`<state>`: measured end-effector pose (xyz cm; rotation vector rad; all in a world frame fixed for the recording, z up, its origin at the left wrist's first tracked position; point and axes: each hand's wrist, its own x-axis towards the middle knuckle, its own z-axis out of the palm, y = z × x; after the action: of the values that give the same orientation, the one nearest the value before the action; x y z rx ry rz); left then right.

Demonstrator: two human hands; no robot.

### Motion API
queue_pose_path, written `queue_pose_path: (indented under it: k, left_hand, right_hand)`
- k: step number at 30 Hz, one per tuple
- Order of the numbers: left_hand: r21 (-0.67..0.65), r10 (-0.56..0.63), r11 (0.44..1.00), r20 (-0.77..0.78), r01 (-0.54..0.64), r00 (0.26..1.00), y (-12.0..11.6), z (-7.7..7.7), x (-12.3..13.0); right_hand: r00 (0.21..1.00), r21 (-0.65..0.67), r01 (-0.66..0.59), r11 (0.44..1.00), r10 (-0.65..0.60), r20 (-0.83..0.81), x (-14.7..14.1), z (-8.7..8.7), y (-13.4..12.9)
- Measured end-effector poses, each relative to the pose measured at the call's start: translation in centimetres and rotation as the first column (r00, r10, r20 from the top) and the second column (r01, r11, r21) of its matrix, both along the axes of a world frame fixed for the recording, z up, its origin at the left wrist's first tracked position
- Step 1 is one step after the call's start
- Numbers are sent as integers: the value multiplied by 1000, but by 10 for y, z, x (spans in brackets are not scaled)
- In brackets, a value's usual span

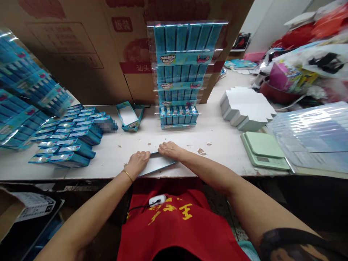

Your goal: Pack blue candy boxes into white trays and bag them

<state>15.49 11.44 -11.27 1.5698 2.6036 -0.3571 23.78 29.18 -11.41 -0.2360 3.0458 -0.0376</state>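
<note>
Head view shows me two bare hands working at the near edge of a white table, both on a shallow cardboard tray whose pale inside faces up at a slant. I see the left hand with fingers curled and clamped on the tray's left end, a gold bracelet at its wrist, while the right hand grips the far edge towards the right; the thumbs are hidden from me. Just beyond, I make out two blue trays, one lying tilted in the other, and right of them a display of blue boxes in tiers, marked CARAMELO MACIZO, against a large brown carton. Off to the left I have rows of small blue boxes standing close together. Over on the right sit a stack of white card blanks, a pale green scale just in front of it, and clear plastic sheets beside the scale
</note>
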Motion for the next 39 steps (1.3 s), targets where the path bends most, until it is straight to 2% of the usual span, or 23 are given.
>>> queue_pose_path:
  k: [2, 4, 6, 8, 9, 10, 13, 16, 21, 24, 26, 28, 30, 32, 33, 36, 37, 39]
  left_hand:
    - [3, 35, 999, 13, -35, 999, -3, 5, -2]
    - [4, 76, 997, 53, -77, 996, -9, 10, -7]
    - [33, 132, 990, 101, -136, 986, -15, 15, -11]
    - [64, 165, 982, 149, -176, 975, -15, 16, -12]
    - [70, 171, 980, 162, -184, 972, -13, 16, -11]
    - [67, 176, 979, 172, -190, 969, -9, 15, -8]
    - [33, 232, 970, 196, -243, 953, 1, 11, 5]
    - [35, 322, 942, 191, -334, 927, -8, 12, 19]
    - [101, 521, 837, 151, -538, 840, -64, 20, 23]
    - [145, 623, 751, 168, -644, 764, -92, 20, 9]
    - [171, 662, 702, 202, -692, 722, -101, 15, -3]
    - [197, 671, 670, 251, -715, 698, -106, 8, -14]
    - [224, 650, 662, 304, -715, 696, -111, 1, -21]
    - [322, 592, 635, 381, -702, 710, -121, -5, -27]
    - [399, 559, 598, 414, -695, 719, -128, -8, -30]
    - [619, 500, 444, 429, -648, 752, -156, -19, -42]
    - [654, 502, 426, 405, -626, 764, -165, -23, -47]
    - [671, 497, 449, 362, -591, 789, -178, -34, -54]
  right_hand:
    - [996, -81, 73, 994, -77, -42, 6, 1, 12]
    - [949, -218, 237, 947, -274, -157, 20, 0, 27]
    - [829, -400, 405, 823, -514, -219, 38, -5, 37]
    - [740, -542, 487, 685, -653, -161, 54, -11, 37]
    - [744, -562, 497, 661, -658, -115, 59, -14, 34]
    - [758, -553, 509, 660, -648, -75, 61, -16, 28]
    - [770, -438, 571, 694, -638, -7, 52, -15, 10]
    - [787, -380, 571, 728, -618, -1, 25, -3, -2]
    - [895, -478, 338, 810, -435, -104, -39, 18, -34]
    - [940, -519, 207, 829, -316, -130, -76, 19, -70]
    - [959, -507, 173, 844, -263, -110, -94, 14, -93]
    - [966, -466, 165, 870, -238, -104, -108, 8, -110]
    - [963, -427, 117, 897, -207, -170, -121, 5, -121]
    - [947, -407, 22, 913, -149, -284, -139, 7, -127]
    - [935, -404, -27, 915, -120, -334, -150, 10, -128]
    - [907, -371, -95, 924, -73, -415, -201, 26, -128]
    - [904, -343, -90, 935, -68, -423, -221, 32, -126]
    - [915, -263, -77, 962, -37, -403, -263, 40, -119]
